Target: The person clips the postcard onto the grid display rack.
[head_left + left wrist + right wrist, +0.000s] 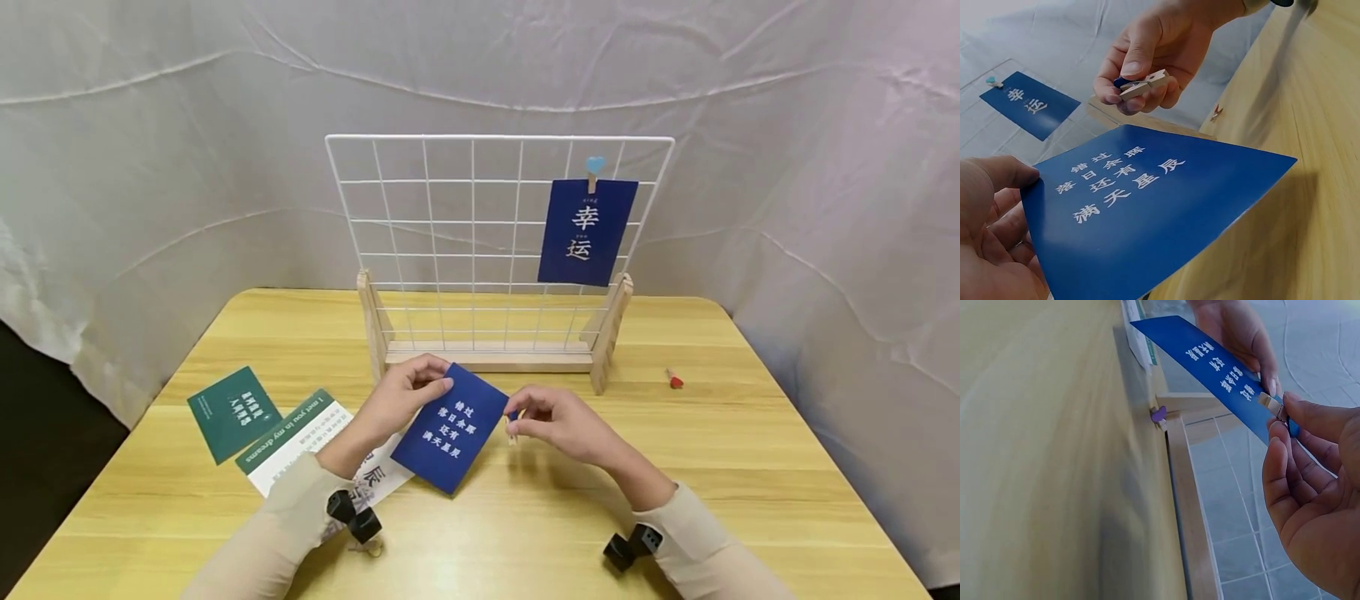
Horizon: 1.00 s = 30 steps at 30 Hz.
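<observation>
My left hand pinches a dark blue card with white characters by one corner, thumb on its front. The card hangs tilted above the table. My right hand is just right of the card and pinches a small wooden clothespin with a blue decoration, partly hidden by the fingers. In the left wrist view a space separates this clothespin from the card. Behind the hands stands a white wire grid on a wooden base. Another blue card hangs on its right side from a clothespin with a light blue heart.
Left on the table lie a green card, a green-and-white card and a white card, partly under my left forearm. A red-heart clothespin lies right of the grid. The right wrist view shows a purple-heart clothespin near the base.
</observation>
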Tool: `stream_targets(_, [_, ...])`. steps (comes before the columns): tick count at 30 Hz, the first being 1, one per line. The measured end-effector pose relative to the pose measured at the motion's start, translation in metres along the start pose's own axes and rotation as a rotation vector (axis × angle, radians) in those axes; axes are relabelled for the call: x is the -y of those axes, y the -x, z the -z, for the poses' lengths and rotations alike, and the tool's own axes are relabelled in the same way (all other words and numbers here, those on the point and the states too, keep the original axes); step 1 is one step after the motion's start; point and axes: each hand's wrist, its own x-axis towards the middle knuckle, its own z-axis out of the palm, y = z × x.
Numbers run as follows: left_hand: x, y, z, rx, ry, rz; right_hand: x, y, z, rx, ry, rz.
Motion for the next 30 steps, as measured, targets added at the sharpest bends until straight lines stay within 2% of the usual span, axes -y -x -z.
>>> stream_targets(7, [-0.004, -0.001, -0.001, -0.02, -0.002, 0.008, 0.008, -0.003, 0.013, -0.001, 0.007, 0.005])
stream_targets(13, [-0.011, -0.006, -0.001, -0.031, -0.052, -0.009, 0.016, -0.011, 0.028, -0.039, 0.053, 0.054])
stream_targets(18, [-0.018, -0.012, -0.003, -0.04, -0.074, -0.025, 0.024, -0.017, 0.04, -0.055, 0.072, 0.049])
stream_targets(23, [-0.024, -0.018, -0.004, -0.058, -0.086, -0.045, 0.035, -0.023, 0.052, -0.078, 0.059, 0.044])
stream_targets(30, [-0.031, -0.025, -0.007, -0.077, -0.077, -0.081, 0.05, -0.033, 0.061, -0.069, 0.019, 0.041])
